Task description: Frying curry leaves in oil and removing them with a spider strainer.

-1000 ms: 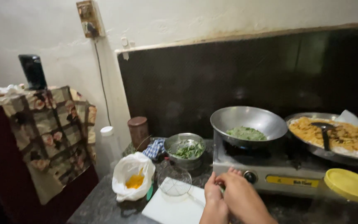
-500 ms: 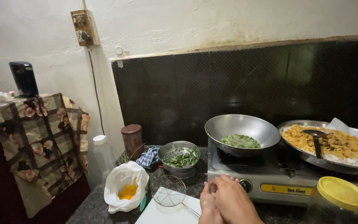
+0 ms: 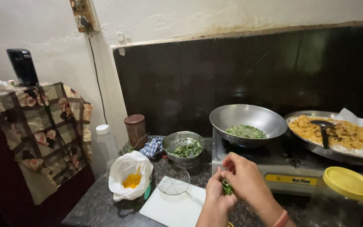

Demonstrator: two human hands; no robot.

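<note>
My left hand (image 3: 216,197) and my right hand (image 3: 245,179) meet low in the middle of the view, in front of the stove (image 3: 290,170). Between their fingertips sit some green leaves (image 3: 227,187), pinched by both hands. Below them lies a white cutting board (image 3: 175,207) with a wire strainer (image 3: 172,180) resting on its far edge. Just behind stands a steel bowl (image 3: 184,146) of green leaves. On the stove's left burner sits a steel wok (image 3: 248,120) holding chopped greens.
A wide pan (image 3: 337,134) of yellow food with a black ladle sits on the right burner. A yellow-lidded jar (image 3: 346,193) stands bottom right. A white bag (image 3: 129,176) with yellow powder, a clear bottle (image 3: 107,143) and a brown canister (image 3: 135,129) are left. A cloth-covered cabinet (image 3: 38,134) stands far left.
The view has shifted a little. My hands have risen from the bottom edge toward the stove front, and green leaves now show between the fingers.
</note>
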